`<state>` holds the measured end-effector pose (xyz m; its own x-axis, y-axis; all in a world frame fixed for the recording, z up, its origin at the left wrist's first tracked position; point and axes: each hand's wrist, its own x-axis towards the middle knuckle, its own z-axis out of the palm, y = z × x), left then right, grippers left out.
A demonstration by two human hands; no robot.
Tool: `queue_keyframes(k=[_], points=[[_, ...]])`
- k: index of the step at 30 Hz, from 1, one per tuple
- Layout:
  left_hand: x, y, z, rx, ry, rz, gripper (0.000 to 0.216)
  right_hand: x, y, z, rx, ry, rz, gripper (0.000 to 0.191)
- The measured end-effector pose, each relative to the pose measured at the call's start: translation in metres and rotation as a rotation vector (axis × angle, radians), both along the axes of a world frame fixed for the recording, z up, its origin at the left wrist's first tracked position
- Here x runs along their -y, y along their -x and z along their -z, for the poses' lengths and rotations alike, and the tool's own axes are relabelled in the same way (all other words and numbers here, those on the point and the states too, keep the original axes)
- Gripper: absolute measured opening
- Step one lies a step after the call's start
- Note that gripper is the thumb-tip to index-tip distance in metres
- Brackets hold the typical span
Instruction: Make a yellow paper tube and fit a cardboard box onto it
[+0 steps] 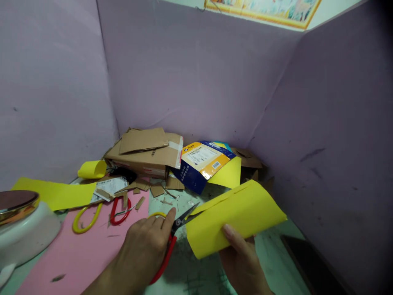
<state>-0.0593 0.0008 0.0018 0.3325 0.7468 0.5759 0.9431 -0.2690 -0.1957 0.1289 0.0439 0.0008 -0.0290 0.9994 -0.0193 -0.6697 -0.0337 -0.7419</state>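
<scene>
My left hand (147, 239) grips a pair of scissors (167, 258) with red and yellow handles. Their dark blades stand apart at the left end of a sheet of yellow paper (233, 221), one of them at the paper's edge. My right hand (242, 254) holds that paper from below, the thumb pressed on its near face and the other fingers hidden behind it. The sheet is curved, and a long slit or fold line runs along its upper part.
Another pair of scissors' handles (87, 219) lies on pink paper (101, 250). Cardboard pieces (144, 141) and a blue-and-orange package (208, 157) are piled by the wall. Yellow paper (64, 194) and a white object with a round dark top (27, 229) are at left. A dark flat object (313, 266) lies right.
</scene>
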Motion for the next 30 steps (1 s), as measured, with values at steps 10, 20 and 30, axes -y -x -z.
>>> queue_keyframes(k=[10,20,30], points=[[-0.002,0.001,-0.006,0.049,-0.091,0.126,0.029,0.0,0.001,-0.005,0.003,0.028,-0.004,0.077],[-0.002,-0.001,0.006,0.108,0.083,0.059,0.038,0.007,0.006,-0.012,0.034,0.038,-0.026,0.064],[-0.001,0.005,0.0,0.038,-0.015,0.146,0.032,0.005,0.007,-0.007,0.008,0.057,-0.033,0.069]])
